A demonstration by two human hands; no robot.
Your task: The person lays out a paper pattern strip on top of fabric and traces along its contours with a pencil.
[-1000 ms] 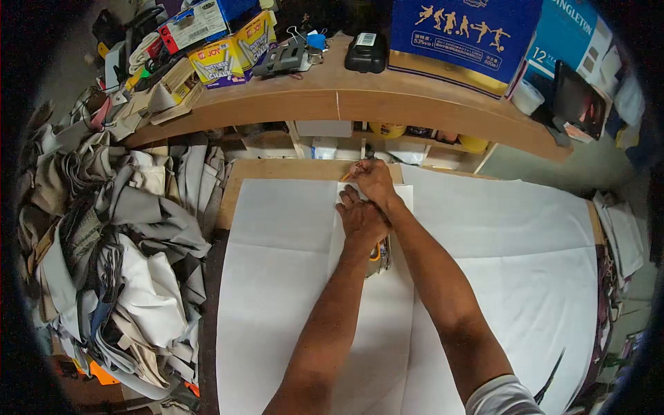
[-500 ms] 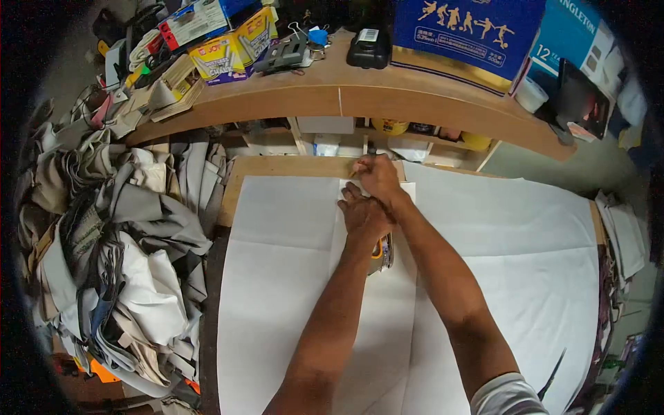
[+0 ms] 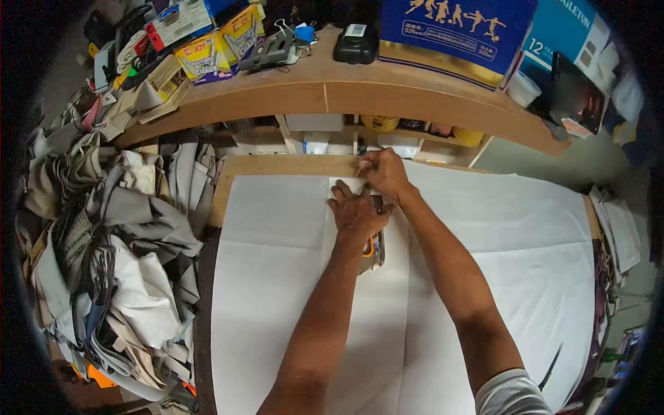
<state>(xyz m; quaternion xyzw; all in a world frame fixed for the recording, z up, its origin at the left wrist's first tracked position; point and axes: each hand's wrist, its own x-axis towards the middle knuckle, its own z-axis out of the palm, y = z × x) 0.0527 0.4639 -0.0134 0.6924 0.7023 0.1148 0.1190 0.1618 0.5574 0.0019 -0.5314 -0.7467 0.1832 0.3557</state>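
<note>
White fabric (image 3: 277, 207) covers the board, and a narrower white strip (image 3: 373, 311) lies lengthwise over its middle. My left hand (image 3: 356, 213) rests palm down near the strip's far end, fingers spread. Beneath and beside its palm is a dark, metallic object with an orange loop (image 3: 374, 247); the hand hides much of it, and its kind is unclear. My right hand (image 3: 387, 171) is closed at the far edge, just beyond the left fingers. It pinches a thin, pencil-like thing (image 3: 359, 169), mostly covered by the fingers.
A big heap of grey and white cloth (image 3: 138, 277) lies left of the board. Beyond it runs a wooden shelf (image 3: 277, 97) with chalk boxes (image 3: 200, 59), a black case (image 3: 355, 45) and a blue box (image 3: 456, 34). A dark pointed tool (image 3: 551, 366) lies on the fabric at right.
My right hand has moved slightly right and away from the left hand, along the far edge. The left hand stays on the strip, its fingers now more visible. The view has shifted slightly.
</note>
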